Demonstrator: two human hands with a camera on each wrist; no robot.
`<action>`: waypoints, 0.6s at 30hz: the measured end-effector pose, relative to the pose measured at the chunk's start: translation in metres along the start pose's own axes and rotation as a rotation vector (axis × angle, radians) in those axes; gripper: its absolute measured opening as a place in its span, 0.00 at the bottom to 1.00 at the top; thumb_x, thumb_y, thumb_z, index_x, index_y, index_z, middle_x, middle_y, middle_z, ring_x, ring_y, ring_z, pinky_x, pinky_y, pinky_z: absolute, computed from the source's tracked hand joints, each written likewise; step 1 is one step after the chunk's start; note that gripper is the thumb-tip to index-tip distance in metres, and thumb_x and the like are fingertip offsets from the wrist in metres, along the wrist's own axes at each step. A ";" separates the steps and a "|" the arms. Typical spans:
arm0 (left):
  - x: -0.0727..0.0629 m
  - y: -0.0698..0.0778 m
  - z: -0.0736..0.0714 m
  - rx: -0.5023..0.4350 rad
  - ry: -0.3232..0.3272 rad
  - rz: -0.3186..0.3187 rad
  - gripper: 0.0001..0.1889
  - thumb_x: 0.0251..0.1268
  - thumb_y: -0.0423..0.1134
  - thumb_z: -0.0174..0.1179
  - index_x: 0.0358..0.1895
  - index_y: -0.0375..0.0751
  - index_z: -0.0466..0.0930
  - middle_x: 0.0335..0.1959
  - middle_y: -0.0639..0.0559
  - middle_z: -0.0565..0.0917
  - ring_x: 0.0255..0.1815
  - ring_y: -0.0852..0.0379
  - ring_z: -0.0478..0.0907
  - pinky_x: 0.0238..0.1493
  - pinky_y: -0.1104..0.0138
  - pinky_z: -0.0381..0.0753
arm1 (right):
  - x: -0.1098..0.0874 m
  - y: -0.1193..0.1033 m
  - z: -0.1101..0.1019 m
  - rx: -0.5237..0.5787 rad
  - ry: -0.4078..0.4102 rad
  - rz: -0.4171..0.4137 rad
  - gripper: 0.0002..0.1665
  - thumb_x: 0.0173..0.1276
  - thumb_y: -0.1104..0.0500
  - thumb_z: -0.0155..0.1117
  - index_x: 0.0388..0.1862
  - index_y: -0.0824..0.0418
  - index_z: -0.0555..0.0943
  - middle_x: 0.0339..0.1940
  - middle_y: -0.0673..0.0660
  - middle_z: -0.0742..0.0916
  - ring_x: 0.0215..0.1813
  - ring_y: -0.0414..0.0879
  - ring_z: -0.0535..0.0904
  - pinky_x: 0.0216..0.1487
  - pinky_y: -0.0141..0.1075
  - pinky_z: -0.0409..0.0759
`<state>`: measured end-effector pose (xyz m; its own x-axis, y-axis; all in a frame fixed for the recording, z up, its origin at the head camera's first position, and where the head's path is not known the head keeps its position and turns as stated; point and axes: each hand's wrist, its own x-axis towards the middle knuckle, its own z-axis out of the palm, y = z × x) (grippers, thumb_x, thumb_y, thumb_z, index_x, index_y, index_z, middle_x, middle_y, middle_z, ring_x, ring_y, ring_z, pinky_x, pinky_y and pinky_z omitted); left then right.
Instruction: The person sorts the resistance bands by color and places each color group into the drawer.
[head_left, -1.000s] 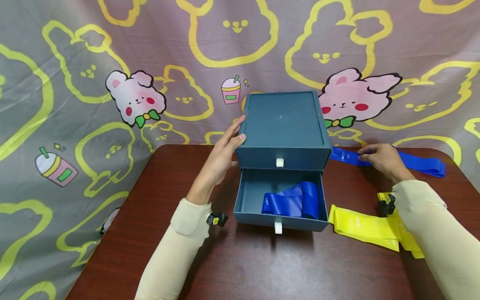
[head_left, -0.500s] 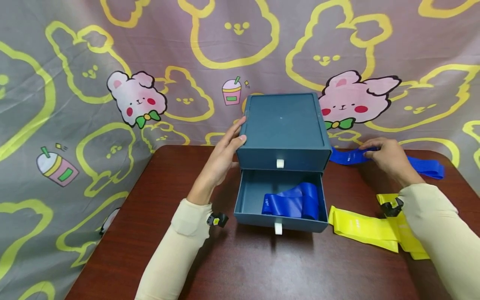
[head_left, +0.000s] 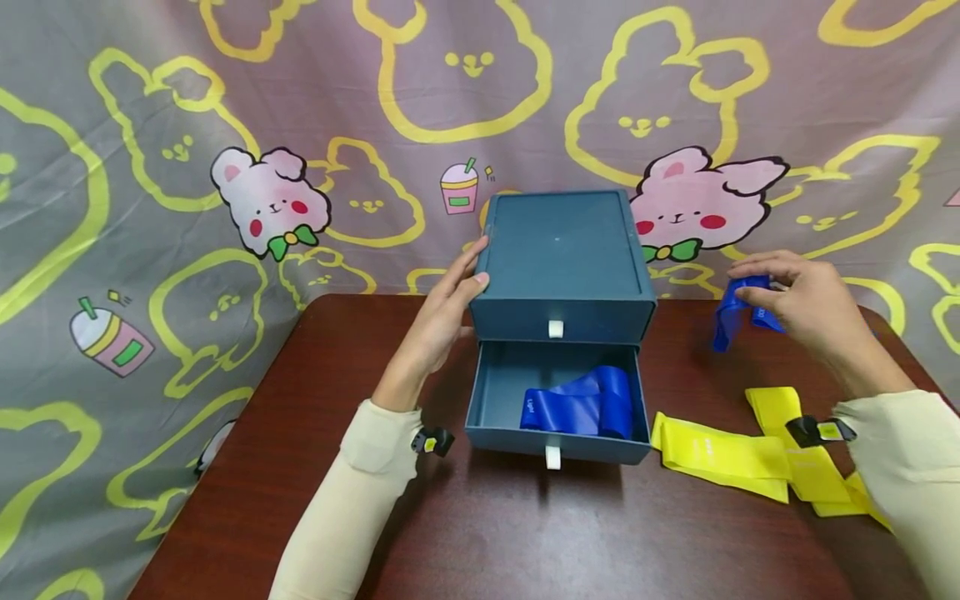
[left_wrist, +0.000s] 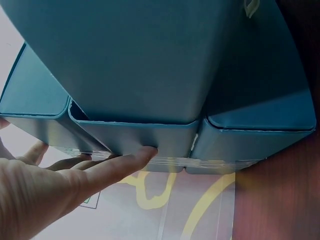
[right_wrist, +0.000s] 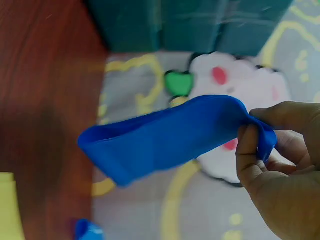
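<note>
Left hand: one, the left hand [head_left: 438, 321], spread open with long, straight fingers; it lies along the left side of the drawer box [head_left: 562, 242], thumb near the top edge
Right hand: one, the right hand [head_left: 813, 308], closed in a pinch, thumb and fingertips squeezing one end of the held blue band [right_wrist: 165, 140]
Held blue band: one, raised above the far right part of the table [head_left: 525, 542], well apart from the box; its free length forms a flat, open-ended loop in the right wrist view
Drawer box: one, dark teal, upright on the table, with two drawers
Upper drawer: one, the upper drawer [head_left: 517, 320], pushed in
Lower drawer: one, the lower drawer [head_left: 498, 383], pulled out towards the person
White pulls: two, one on each drawer front
Drawer's blue band: one folded bundle, the drawer's blue band [head_left: 573, 408], inside the lower drawer towards its right side, the word "Light" on it; whether it is a single band cannot be told
Yellow bands: at least two, the yellow bands [head_left: 720, 454], on the table just right of the lower drawer; they overlap and a sleeve hides part, so the exact count is unclear
Cream sleeves: two, one on each arm
Backdrop: one patterned cloth [head_left: 360, 83] behind the table, printed with yellow outlines and pink rabbit heads
</note>
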<state>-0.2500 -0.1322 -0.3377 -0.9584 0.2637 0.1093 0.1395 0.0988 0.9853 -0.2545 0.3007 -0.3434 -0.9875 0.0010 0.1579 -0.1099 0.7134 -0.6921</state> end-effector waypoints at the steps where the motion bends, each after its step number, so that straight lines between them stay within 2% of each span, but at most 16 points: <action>1: 0.000 0.000 0.000 0.000 0.000 0.000 0.29 0.82 0.52 0.50 0.82 0.73 0.58 0.87 0.55 0.50 0.85 0.40 0.54 0.67 0.23 0.63 | -0.003 -0.004 -0.003 -0.002 0.017 -0.005 0.22 0.81 0.56 0.60 0.64 0.68 0.82 0.67 0.56 0.79 0.75 0.65 0.69 0.75 0.61 0.70; 3: 0.000 0.000 0.000 -0.001 0.000 0.000 0.29 0.82 0.52 0.50 0.82 0.73 0.58 0.87 0.55 0.50 0.85 0.39 0.54 0.67 0.23 0.63 | -0.008 -0.012 -0.008 0.012 0.052 -0.021 0.22 0.80 0.54 0.62 0.63 0.66 0.83 0.60 0.44 0.81 0.70 0.50 0.71 0.72 0.40 0.76; 5: 0.000 0.000 0.000 0.001 0.001 0.001 0.29 0.82 0.52 0.50 0.82 0.73 0.58 0.87 0.56 0.50 0.85 0.40 0.54 0.67 0.23 0.63 | -0.014 -0.019 -0.012 0.027 0.078 -0.037 0.22 0.78 0.53 0.65 0.63 0.65 0.84 0.54 0.34 0.80 0.64 0.37 0.71 0.64 0.23 0.75; 7: 0.000 0.000 -0.001 0.003 0.002 -0.001 0.29 0.82 0.52 0.50 0.82 0.73 0.58 0.87 0.56 0.50 0.85 0.40 0.54 0.67 0.23 0.63 | -0.020 -0.027 -0.017 0.050 0.097 -0.052 0.22 0.77 0.53 0.66 0.62 0.64 0.84 0.53 0.30 0.79 0.60 0.29 0.69 0.55 0.13 0.70; 9: 0.000 0.000 -0.001 0.006 0.002 -0.003 0.29 0.82 0.52 0.50 0.82 0.73 0.58 0.88 0.56 0.50 0.85 0.40 0.53 0.68 0.23 0.62 | -0.027 -0.036 -0.021 0.072 0.110 -0.073 0.21 0.76 0.53 0.67 0.62 0.63 0.85 0.54 0.31 0.79 0.60 0.28 0.69 0.59 0.11 0.67; 12: 0.000 -0.001 -0.001 0.011 0.003 -0.005 0.29 0.83 0.52 0.50 0.82 0.73 0.58 0.87 0.56 0.50 0.85 0.40 0.53 0.68 0.23 0.62 | -0.037 -0.049 -0.027 0.100 0.122 -0.108 0.20 0.76 0.55 0.68 0.61 0.63 0.85 0.56 0.36 0.81 0.62 0.31 0.69 0.56 0.12 0.70; 14: 0.000 -0.001 -0.001 0.013 0.002 -0.005 0.29 0.83 0.52 0.50 0.82 0.73 0.58 0.88 0.56 0.50 0.85 0.40 0.53 0.68 0.23 0.62 | -0.044 -0.058 -0.031 0.104 0.123 -0.121 0.19 0.76 0.55 0.68 0.61 0.62 0.85 0.58 0.38 0.80 0.58 0.32 0.72 0.50 0.13 0.74; 18: 0.000 0.000 -0.001 0.012 -0.001 -0.004 0.29 0.83 0.52 0.50 0.82 0.73 0.58 0.88 0.56 0.50 0.85 0.40 0.53 0.68 0.23 0.62 | -0.056 -0.075 -0.038 0.094 0.123 -0.140 0.18 0.77 0.56 0.66 0.61 0.60 0.85 0.61 0.40 0.78 0.52 0.33 0.74 0.39 0.13 0.75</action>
<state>-0.2502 -0.1328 -0.3377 -0.9585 0.2647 0.1055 0.1391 0.1115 0.9840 -0.1863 0.2731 -0.2735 -0.9412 -0.0040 0.3377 -0.2609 0.6437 -0.7194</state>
